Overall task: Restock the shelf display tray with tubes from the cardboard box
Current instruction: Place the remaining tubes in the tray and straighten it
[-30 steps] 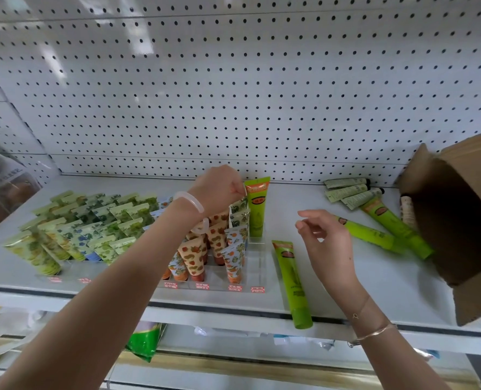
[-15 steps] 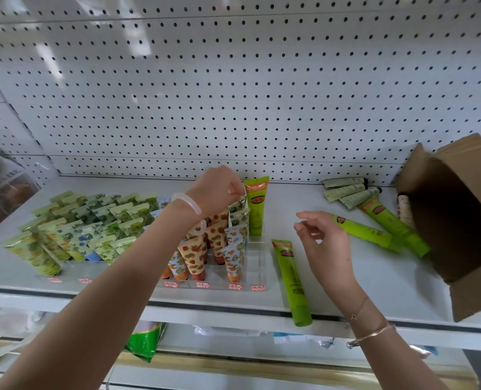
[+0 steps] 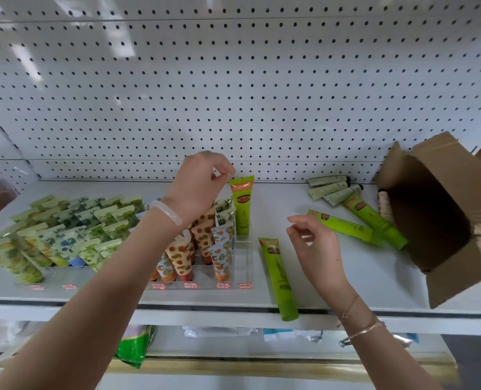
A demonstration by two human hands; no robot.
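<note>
Box [image 3: 441, 220] lies open on its side, at the right of the shelf. We judge restocking barely begun: the display tray [image 3: 245, 258] holds one upright green tube [image 3: 242, 209], and three loose tubes [image 3: 278, 277] lie outside. Our left hand [image 3: 202, 184] curls beside its crimp, contact indeterminate. Our right hand [image 3: 315, 243] hovers empty, fingers apart.
</note>
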